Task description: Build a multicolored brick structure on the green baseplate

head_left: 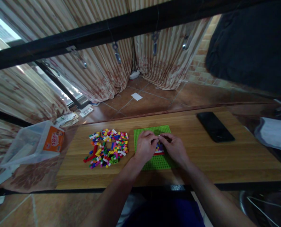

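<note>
Both hands meet over a green studded baseplate (154, 164) on the wooden table. My left hand (145, 145) is closed, its thumb and fingertips pinched together above the plate. Close beside it, my right hand (174, 146) is also closed in a pinch, with a tiny whitish piece, perhaps a brick, at its fingertips. What the left fingers hold, if anything, is hidden. Between and below the hands, a small build of toy bricks (159, 149) in red, white, blue and yellow sits on the baseplate, partly covered by the fingers.
Left of the baseplate lies a spread of loose colourful bricks (109, 146). A black smartphone (215, 126) rests on the right of the table (244, 164). A clear plastic tub (31, 145) with an orange label stands beyond the left end. A dark bar (95, 31) crosses above.
</note>
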{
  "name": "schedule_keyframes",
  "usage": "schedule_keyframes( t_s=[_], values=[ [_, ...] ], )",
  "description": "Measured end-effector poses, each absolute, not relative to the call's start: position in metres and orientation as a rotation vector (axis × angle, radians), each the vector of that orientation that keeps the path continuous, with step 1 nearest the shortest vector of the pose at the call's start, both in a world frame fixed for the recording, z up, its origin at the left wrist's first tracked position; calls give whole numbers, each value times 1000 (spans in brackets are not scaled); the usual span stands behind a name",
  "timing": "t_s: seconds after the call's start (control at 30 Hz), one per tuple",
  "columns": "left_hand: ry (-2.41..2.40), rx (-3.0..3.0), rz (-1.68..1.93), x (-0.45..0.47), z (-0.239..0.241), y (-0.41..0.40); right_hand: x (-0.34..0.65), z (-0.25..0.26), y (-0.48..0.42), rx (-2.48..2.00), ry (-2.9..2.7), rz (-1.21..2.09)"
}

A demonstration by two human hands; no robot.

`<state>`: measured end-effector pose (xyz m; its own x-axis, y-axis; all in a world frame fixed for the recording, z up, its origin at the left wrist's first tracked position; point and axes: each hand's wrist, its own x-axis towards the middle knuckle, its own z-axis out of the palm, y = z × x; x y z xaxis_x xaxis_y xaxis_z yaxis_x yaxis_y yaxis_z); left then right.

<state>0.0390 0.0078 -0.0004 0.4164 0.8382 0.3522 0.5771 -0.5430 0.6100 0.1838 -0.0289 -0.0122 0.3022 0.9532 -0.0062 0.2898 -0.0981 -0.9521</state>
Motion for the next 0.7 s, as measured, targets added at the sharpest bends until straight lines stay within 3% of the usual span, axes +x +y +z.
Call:
schedule_keyframes(
  t_s=[0.5, 0.7],
  values=[
    [1228, 2242, 918, 34, 0, -10, 195, -20, -30, -1609, -1116, 966],
    [1274, 1738, 1104, 13, 24, -34, 205, -35, -34, -1493, -870, 979]
  ],
)
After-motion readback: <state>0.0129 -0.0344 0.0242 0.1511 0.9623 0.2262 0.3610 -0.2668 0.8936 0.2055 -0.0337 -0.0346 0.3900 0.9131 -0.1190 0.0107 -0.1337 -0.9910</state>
